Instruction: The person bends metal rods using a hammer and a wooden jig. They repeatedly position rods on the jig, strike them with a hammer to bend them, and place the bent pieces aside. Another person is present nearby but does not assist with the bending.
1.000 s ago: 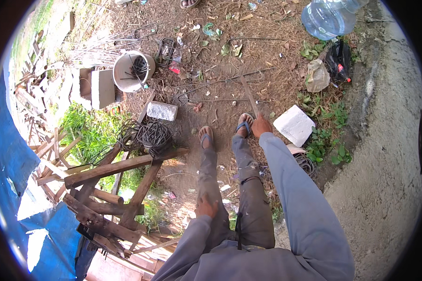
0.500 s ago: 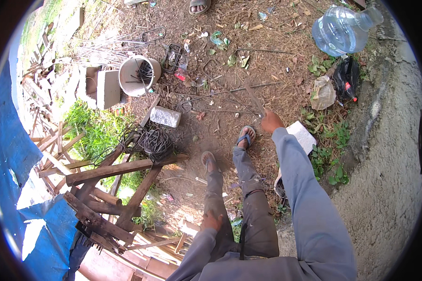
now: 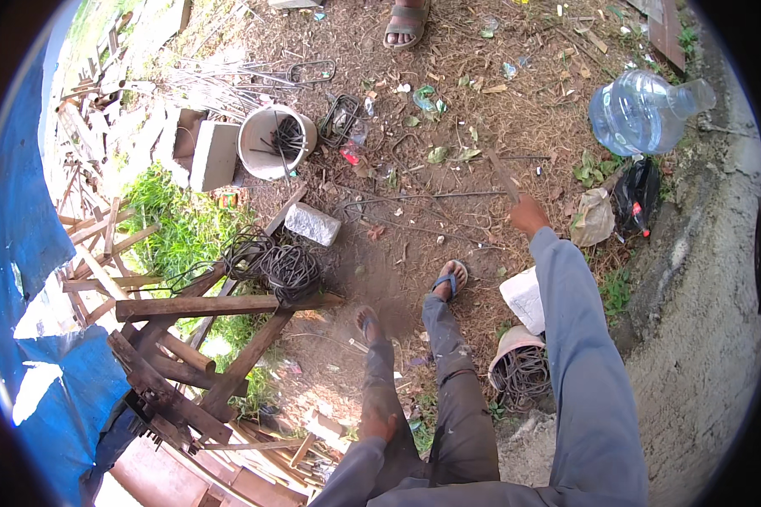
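Observation:
My right hand (image 3: 528,215), at the right of centre, grips a long, flat brownish strip (image 3: 500,171), wood or metal, held out over thin rods (image 3: 457,194) on the dirt. My left hand (image 3: 379,421) hangs low beside my left thigh, slightly blurred, with fingers loosely apart and holding nothing. Below my right hand lie a white block (image 3: 520,296) and a tipped pail (image 3: 516,367) of coiled wire, partly behind my sleeve. A bundle of dark wire (image 3: 289,272) rests on crossed timbers (image 3: 194,311) to my left.
Another person's sandaled foot (image 3: 406,24) stands at the top. A bucket (image 3: 254,139) of short rods, white blocks (image 3: 311,224) and a blue tarp (image 3: 42,397) are leftward. A water jug (image 3: 638,114), black bag (image 3: 630,203) and concrete edge (image 3: 685,321) line the right.
My right hand has moved rightward and slightly up with the strip. My left hand has dropped lower. The view has shifted, showing more of the other person's foot at the top.

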A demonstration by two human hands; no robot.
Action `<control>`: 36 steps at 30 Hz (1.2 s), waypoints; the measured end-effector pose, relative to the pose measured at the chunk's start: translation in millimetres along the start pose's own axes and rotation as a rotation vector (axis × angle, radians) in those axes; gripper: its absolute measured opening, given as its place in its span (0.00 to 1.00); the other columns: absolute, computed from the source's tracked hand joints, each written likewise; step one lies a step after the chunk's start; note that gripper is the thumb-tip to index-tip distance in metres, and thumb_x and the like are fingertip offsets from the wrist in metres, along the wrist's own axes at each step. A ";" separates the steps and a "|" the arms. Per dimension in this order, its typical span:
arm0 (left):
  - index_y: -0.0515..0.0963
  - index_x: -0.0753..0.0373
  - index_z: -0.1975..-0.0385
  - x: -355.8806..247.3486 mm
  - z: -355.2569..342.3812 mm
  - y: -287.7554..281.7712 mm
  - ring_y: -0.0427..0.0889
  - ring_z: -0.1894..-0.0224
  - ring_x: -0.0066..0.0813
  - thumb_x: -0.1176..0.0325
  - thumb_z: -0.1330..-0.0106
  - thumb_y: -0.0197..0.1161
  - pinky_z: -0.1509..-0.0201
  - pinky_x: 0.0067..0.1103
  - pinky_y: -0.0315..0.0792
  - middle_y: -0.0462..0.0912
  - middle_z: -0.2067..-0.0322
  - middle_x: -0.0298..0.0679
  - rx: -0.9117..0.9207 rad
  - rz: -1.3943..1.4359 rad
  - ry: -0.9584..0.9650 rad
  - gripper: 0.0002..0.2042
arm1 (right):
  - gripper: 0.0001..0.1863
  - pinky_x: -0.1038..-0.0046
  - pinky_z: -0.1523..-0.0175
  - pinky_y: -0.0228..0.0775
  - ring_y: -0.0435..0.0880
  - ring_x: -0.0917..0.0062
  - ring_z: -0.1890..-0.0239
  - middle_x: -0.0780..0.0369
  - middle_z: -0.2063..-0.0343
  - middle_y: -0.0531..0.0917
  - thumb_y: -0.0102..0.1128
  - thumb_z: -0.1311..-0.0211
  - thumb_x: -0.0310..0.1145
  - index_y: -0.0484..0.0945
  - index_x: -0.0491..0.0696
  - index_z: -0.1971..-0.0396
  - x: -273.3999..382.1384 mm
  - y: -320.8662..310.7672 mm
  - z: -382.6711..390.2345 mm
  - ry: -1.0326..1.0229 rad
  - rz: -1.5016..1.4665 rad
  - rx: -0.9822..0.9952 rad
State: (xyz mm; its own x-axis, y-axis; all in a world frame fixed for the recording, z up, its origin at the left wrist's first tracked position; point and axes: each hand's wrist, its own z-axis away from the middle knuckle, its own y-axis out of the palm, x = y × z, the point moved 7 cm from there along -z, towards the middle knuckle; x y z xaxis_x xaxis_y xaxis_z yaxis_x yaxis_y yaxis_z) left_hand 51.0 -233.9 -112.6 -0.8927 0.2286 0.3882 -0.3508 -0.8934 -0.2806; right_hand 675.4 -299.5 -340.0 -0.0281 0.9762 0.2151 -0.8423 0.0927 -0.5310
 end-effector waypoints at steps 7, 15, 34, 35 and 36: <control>0.51 0.49 0.29 -34.2 9.2 -22.0 0.62 0.35 0.65 0.39 0.44 0.63 0.31 0.48 0.54 0.55 0.32 0.57 -0.048 0.133 0.152 0.45 | 0.24 0.55 0.42 0.68 0.78 0.47 0.47 0.42 0.51 0.79 0.50 0.36 0.37 0.71 0.39 0.44 61.3 -42.7 24.1 -0.226 -0.259 -0.407; 0.44 0.51 0.26 -62.8 0.0 -60.1 0.63 0.35 0.66 0.41 0.43 0.65 0.33 0.46 0.61 0.49 0.30 0.60 -0.005 0.035 0.149 0.49 | 0.26 0.56 0.47 0.73 0.82 0.49 0.53 0.43 0.57 0.82 0.52 0.41 0.37 0.71 0.37 0.46 117.5 -64.8 -22.8 -0.047 -0.178 -0.212; 0.44 0.55 0.28 -66.5 -95.4 -149.5 0.73 0.42 0.66 0.48 0.43 0.65 0.37 0.45 0.67 0.54 0.32 0.58 0.100 0.064 0.208 0.47 | 0.36 0.54 0.46 0.71 0.80 0.46 0.50 0.40 0.53 0.80 0.51 0.42 0.31 0.58 0.52 0.30 79.6 68.2 5.3 0.010 0.338 -0.024; 0.46 0.55 0.28 -68.1 -97.4 -163.0 0.73 0.42 0.65 0.47 0.42 0.65 0.37 0.45 0.67 0.56 0.33 0.58 0.102 0.067 0.233 0.46 | 0.36 0.54 0.46 0.72 0.80 0.46 0.50 0.40 0.53 0.80 0.51 0.42 0.31 0.58 0.51 0.31 77.5 68.1 -11.6 0.029 0.390 -0.028; 0.48 0.56 0.29 -67.9 -99.2 -177.2 0.73 0.43 0.65 0.47 0.42 0.64 0.37 0.45 0.67 0.57 0.34 0.58 0.098 0.080 0.246 0.45 | 0.35 0.54 0.46 0.72 0.79 0.46 0.50 0.40 0.53 0.79 0.51 0.42 0.31 0.58 0.50 0.31 91.6 71.8 -22.8 0.032 0.442 -0.027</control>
State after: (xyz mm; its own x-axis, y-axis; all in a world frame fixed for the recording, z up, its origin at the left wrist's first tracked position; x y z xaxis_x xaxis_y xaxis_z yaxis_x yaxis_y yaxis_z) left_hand 145.8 -52.7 -176.3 -0.9624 0.2325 0.1402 -0.2584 -0.9427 -0.2110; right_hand 624.5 -198.9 -377.1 -0.3653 0.9288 -0.0623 -0.7389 -0.3300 -0.5875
